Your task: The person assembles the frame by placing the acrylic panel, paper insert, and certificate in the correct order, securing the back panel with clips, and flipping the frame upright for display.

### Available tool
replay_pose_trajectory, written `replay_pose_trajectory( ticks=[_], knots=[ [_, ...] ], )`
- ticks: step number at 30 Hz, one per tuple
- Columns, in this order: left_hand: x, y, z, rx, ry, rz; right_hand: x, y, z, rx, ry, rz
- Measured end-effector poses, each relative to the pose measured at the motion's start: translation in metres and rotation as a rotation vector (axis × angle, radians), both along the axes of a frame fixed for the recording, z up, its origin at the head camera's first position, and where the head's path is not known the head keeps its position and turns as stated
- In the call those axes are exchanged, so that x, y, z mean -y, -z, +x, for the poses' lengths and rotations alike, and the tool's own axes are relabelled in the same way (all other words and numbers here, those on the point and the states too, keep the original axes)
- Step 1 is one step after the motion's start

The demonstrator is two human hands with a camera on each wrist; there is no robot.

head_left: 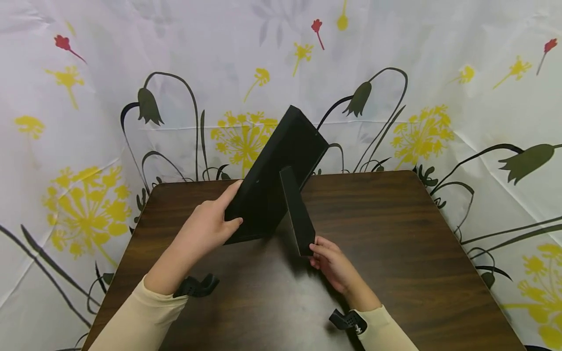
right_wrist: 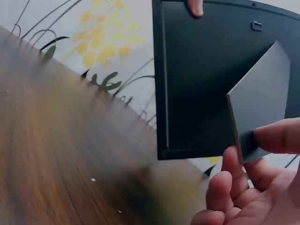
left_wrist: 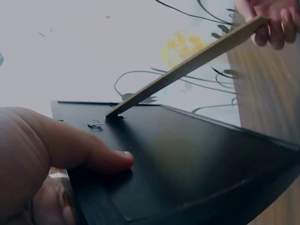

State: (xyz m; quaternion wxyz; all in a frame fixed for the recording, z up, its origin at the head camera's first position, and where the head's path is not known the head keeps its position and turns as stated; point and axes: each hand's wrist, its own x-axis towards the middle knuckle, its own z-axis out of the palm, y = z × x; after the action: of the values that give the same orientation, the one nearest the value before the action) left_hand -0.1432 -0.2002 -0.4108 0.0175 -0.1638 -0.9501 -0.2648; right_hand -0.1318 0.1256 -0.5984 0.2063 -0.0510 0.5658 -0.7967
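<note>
A black picture frame (head_left: 263,195) is tilted over the table with its back towards me. My left hand (head_left: 204,226) grips its left edge, the thumb flat on the backing. From the back, a black easel leg (head_left: 298,214) swings out at an angle. My right hand (head_left: 335,268) pinches the free end of this leg between thumb and fingers. A small metal hanger (right_wrist: 256,26) shows on the backing in the right wrist view, near the leg's attached end. The frame's front faces away and is hidden.
Beneath both hands lies a dark brown wood-grain table (head_left: 386,234). A white curtain (head_left: 210,44) printed with yellow, red and green flowers hangs behind it and along both sides. Black wrist straps (head_left: 197,285) are on both forearms.
</note>
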Motion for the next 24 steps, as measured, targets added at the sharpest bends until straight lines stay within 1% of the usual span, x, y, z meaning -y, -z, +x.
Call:
replay_pose_trajectory(
  ticks=[3,7,9,13,15,18,21,24],
  knots=[
    [-0.004,0.000,-0.001,-0.110,-0.001,-0.040,-0.007,-0.002,0.000,0.006,-0.012,0.095],
    [-0.007,0.003,-0.003,-0.243,-0.007,-0.083,-0.013,-0.005,-0.002,-0.024,-0.029,0.246],
    [-0.008,0.005,-0.005,-0.303,-0.005,-0.109,-0.016,-0.006,-0.003,-0.030,-0.024,0.276],
    [-0.007,0.009,-0.008,-0.396,0.008,-0.136,-0.020,-0.004,-0.004,0.001,-0.005,0.276],
    [-0.007,0.010,-0.011,-0.430,0.021,-0.132,-0.021,-0.003,-0.003,0.026,-0.001,0.289],
    [-0.008,0.013,-0.017,-0.471,0.027,-0.138,-0.020,-0.002,-0.002,0.041,-0.020,0.314],
    [-0.009,0.017,-0.023,-0.487,0.014,-0.150,-0.015,-0.001,-0.001,0.048,-0.050,0.332],
    [-0.009,0.022,-0.027,-0.512,0.019,-0.160,-0.011,-0.001,0.002,0.068,-0.084,0.328]
  ],
)
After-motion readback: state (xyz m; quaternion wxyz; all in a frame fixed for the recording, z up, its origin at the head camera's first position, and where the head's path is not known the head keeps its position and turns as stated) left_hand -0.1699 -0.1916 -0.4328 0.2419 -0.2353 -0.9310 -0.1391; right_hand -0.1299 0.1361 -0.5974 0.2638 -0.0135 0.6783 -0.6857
